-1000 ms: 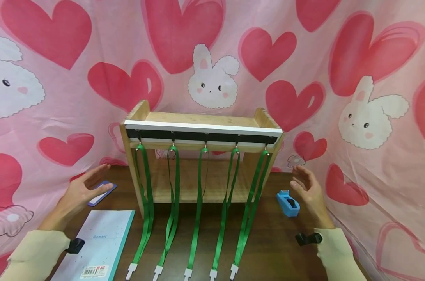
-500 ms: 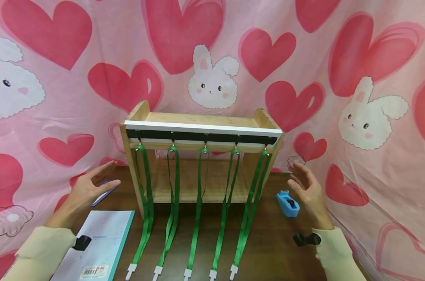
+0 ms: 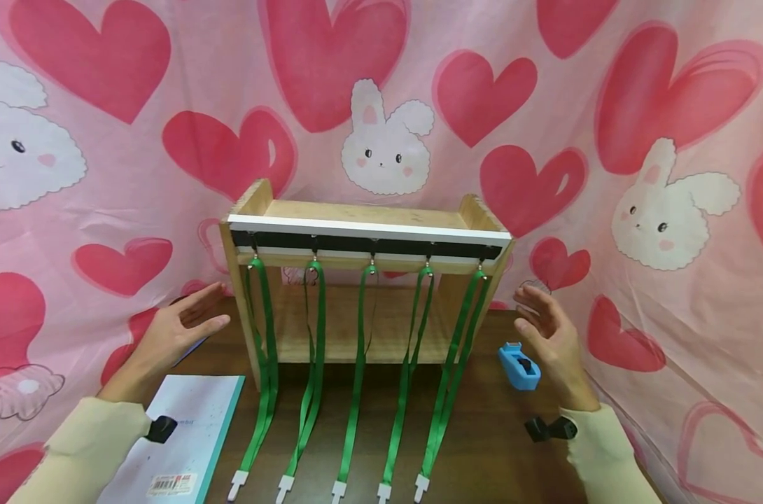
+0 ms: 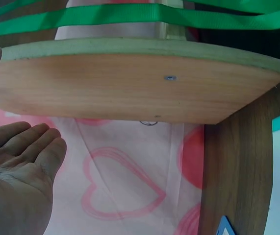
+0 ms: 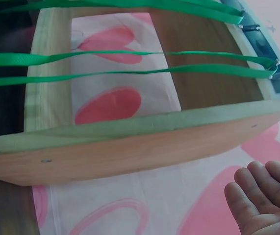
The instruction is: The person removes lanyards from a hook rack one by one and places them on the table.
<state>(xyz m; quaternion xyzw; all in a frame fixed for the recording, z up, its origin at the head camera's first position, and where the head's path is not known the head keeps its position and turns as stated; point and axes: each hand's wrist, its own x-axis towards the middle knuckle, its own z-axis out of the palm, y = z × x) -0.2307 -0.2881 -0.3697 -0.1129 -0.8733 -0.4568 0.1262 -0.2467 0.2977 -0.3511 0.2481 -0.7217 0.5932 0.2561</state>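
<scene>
Pink cloth printed with hearts and rabbits hangs close behind and to both sides of a dark wooden table, so the space is boxed in on three sides. Left hand is held flat, fingers straight and together, palm turned toward the left wall of the rack; it holds nothing, and a small gap of air shows between palm and wood in the left wrist view. Right hand mirrors it beside the rack's right wall, fingers loosely spread, palm inward, also apart from the wood. The rack stands upright mid-table, near the back cloth, with open tabletop in front. Five green lanyards hang from hooks on its black rail and trail forward over the table, their white clips lying near the front edge. Under the left wrist lies a notebook, just beside the leftmost lanyard; a small blue card peeks out beyond the left hand. A blue tape dispenser sits on the table just inside the right hand, between it and the rack's foot.
</scene>
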